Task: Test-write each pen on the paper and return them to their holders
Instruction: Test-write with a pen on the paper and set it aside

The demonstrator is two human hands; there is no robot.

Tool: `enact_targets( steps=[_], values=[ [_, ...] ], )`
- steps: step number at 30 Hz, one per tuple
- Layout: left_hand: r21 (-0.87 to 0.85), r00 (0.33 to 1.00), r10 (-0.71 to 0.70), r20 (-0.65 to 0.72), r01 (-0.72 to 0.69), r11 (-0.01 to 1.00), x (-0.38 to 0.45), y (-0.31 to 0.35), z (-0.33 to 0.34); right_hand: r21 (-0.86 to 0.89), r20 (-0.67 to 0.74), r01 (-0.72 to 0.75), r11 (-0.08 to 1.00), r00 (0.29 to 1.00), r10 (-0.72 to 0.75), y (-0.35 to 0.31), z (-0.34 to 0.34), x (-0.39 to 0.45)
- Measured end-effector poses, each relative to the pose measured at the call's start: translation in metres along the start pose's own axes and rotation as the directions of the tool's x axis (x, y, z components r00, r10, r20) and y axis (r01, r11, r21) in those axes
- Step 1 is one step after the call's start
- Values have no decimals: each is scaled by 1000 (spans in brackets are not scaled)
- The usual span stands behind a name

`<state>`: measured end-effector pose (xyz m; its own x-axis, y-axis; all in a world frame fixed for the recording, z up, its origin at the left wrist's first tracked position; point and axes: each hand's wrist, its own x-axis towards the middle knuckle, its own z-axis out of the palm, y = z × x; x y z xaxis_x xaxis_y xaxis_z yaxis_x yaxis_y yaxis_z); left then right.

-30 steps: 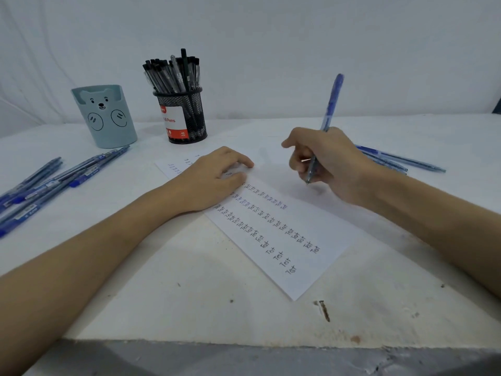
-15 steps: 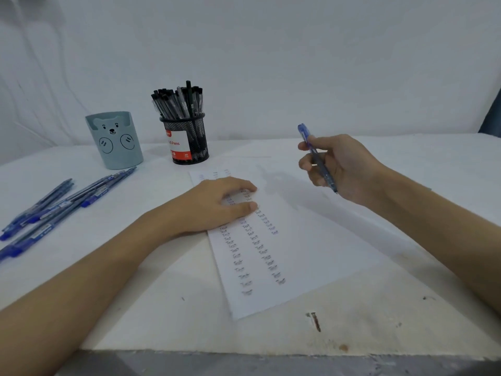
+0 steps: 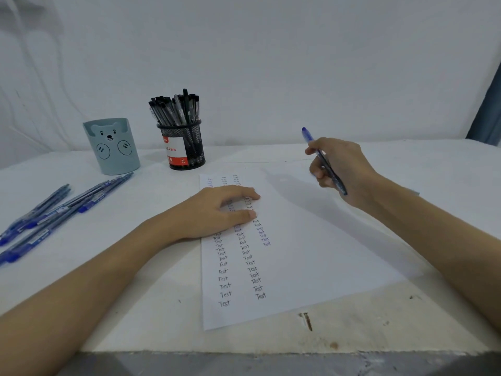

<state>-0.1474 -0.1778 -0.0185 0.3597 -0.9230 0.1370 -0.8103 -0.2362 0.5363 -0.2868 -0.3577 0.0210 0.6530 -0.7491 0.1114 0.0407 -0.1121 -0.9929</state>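
We take this for a plain desk set up for pen testing, since a white table (image 3: 81, 267) against a bare white wall (image 3: 271, 63) carries a bear-faced holder (image 3: 111, 147) and a mesh pen cup (image 3: 183, 146) at upper left.

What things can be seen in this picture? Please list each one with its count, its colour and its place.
paper: one, white, three columns of "Test", table centre
blue pen: one, in right hand, off the paper
loose pens: several, blue, lying at table left
bear holder: one, pale teal, back left
mesh holder: one, black, full of black pens, right of bear holder
table: one, white
left hand: flat on paper
right hand: raised, grips blue pen
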Motion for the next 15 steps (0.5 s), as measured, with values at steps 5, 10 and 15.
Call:
enact_targets(
  steps=[5, 10, 15],
  values=[
    [1, 1000, -2, -5, 2, 1000, 0, -1, 1, -324, 43, 43, 945, 999, -31, 9, -9, 13],
    [26, 1000, -21, -9, 21, 999, 1, 1, 2, -612, 40, 127, 780, 991, -130, 10, -30, 25],
    [38, 1000, -23, -12, 23, 999, 1, 0, 0, -742, 8, 129, 658, 983, -183, 11, -48, 32]
  ],
)
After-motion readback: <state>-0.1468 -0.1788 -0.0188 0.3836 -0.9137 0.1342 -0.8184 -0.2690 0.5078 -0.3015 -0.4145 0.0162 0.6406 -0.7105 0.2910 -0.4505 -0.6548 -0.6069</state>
